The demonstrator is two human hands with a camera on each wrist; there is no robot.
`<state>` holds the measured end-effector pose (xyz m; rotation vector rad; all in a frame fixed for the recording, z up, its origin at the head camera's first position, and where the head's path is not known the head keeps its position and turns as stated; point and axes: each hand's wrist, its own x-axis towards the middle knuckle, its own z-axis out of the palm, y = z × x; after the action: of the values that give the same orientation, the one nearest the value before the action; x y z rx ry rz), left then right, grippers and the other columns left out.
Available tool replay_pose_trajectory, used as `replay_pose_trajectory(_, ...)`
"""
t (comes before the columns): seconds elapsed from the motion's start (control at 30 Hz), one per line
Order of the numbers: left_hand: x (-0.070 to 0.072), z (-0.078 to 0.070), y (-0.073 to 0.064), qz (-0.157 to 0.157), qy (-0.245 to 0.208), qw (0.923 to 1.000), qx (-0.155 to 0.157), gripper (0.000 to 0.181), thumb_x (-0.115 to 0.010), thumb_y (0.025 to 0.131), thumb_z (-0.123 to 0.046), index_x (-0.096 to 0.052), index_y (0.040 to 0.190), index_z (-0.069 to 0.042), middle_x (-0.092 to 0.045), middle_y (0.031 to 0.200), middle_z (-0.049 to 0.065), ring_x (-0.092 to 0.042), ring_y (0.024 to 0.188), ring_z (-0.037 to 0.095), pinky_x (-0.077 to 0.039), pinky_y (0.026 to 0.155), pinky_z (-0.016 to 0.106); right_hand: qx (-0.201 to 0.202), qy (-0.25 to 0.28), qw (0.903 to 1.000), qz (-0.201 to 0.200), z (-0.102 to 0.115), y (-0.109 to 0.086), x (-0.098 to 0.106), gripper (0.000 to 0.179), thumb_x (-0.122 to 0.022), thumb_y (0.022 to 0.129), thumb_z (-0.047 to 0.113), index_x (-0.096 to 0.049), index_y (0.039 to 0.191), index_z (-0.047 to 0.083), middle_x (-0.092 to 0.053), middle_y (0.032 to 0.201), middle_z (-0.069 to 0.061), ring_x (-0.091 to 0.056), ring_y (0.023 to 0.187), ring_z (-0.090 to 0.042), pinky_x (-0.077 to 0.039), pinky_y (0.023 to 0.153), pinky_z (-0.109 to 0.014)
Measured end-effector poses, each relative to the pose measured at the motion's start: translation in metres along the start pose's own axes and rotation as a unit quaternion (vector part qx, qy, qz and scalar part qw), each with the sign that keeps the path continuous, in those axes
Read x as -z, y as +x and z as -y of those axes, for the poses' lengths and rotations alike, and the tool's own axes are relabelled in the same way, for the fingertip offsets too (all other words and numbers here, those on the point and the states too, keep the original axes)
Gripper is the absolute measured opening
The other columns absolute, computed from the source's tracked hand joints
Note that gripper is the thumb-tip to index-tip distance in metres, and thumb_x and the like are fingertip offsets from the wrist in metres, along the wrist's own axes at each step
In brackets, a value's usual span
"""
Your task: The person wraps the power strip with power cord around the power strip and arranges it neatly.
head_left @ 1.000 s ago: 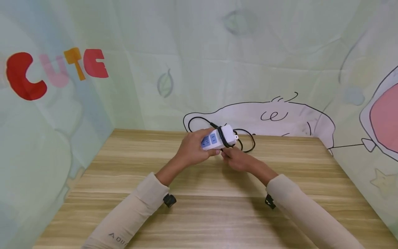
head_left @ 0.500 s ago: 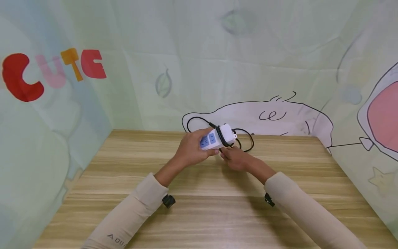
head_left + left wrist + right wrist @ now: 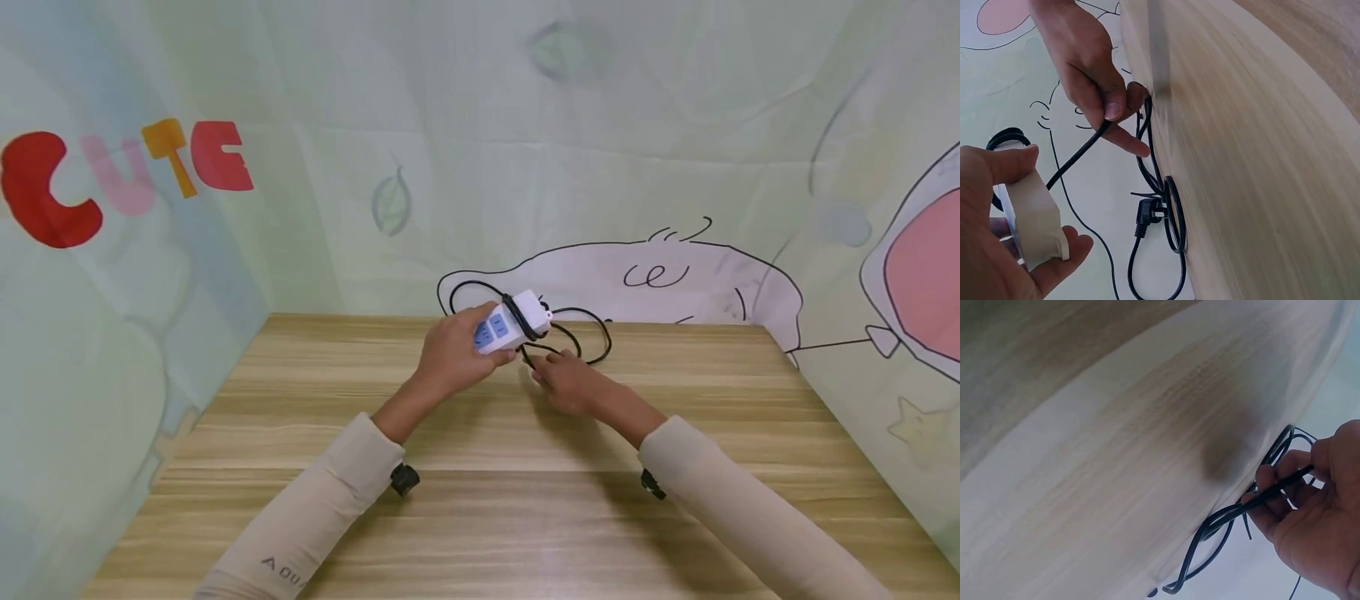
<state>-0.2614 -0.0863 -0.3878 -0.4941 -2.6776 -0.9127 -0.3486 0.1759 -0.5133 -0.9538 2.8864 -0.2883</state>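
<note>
My left hand (image 3: 453, 350) grips a white power strip (image 3: 529, 310) with blue sockets, raised over the back of the table. Black cord is wound around the far end of the strip. In the left wrist view, a stretch of the cord (image 3: 1079, 155) runs from the strip to my right hand (image 3: 1094, 75), which pinches it between thumb and fingers. More cord lies in loose loops beyond my right hand. A black plug (image 3: 1146, 212) rests among these loops along the table's back edge.
The wooden table (image 3: 480, 517) reaches back to a printed fabric backdrop (image 3: 337, 200), which also rises on the left and right sides. A dark wrist device (image 3: 405, 479) hangs under my left sleeve, and another (image 3: 652, 483) under my right.
My left hand has shifted the power strip slightly left, away from my right hand. A short length of cord now shows between them. My right hand has stayed nearly in place.
</note>
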Motion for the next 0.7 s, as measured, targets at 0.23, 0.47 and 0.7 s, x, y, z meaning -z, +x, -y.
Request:
replay_pose_trajectory(0.23, -0.001, 0.006, 0.002, 0.005, 0.084, 0.9963, 0.017, 0.079, -0.09, 0.091, -0.039, -0.063, 0.159, -0.008, -0.081, 0.127, 0.016, -0.073, 0.096, 0.029, -0.058, 0.081, 0.046, 0.053, -0.063, 0.9936, -0.077, -0.004, 0.001, -0.012, 0.018, -0.047, 0.121, 0.036, -0.058, 0.118, 0.021, -0.066, 0.095, -0.005, -0.053, 0.088, -0.026, -0.046, 0.08, -0.042)
replay_pose_trajectory(0.47, -0.004, 0.014, 0.002, 0.026, 0.141, 0.9894, 0.022, 0.07, -0.089, 0.09, -0.037, -0.068, 0.151, -0.008, -0.081, 0.109, 0.015, -0.071, 0.084, 0.028, -0.055, 0.066, 0.042, 0.094, -0.088, 0.9813, -0.143, 0.007, -0.008, -0.007, 0.028, -0.043, 0.122, 0.04, -0.053, 0.106, 0.019, -0.054, 0.082, 0.0, -0.037, 0.08, -0.022, -0.031, 0.078, -0.044)
replay_pose_trajectory(0.7, -0.005, 0.013, 0.001, 0.039, 0.172, 0.984, 0.023, 0.062, -0.089, 0.091, -0.038, -0.072, 0.143, -0.008, -0.081, 0.11, 0.014, -0.072, 0.087, 0.028, -0.057, 0.068, 0.044, 0.124, -0.124, 0.969, -0.174, 0.076, -0.049, 0.057, 0.02, -0.06, 0.115, 0.019, -0.055, 0.098, 0.01, -0.05, 0.081, -0.006, -0.035, 0.08, -0.025, -0.033, 0.076, -0.04)
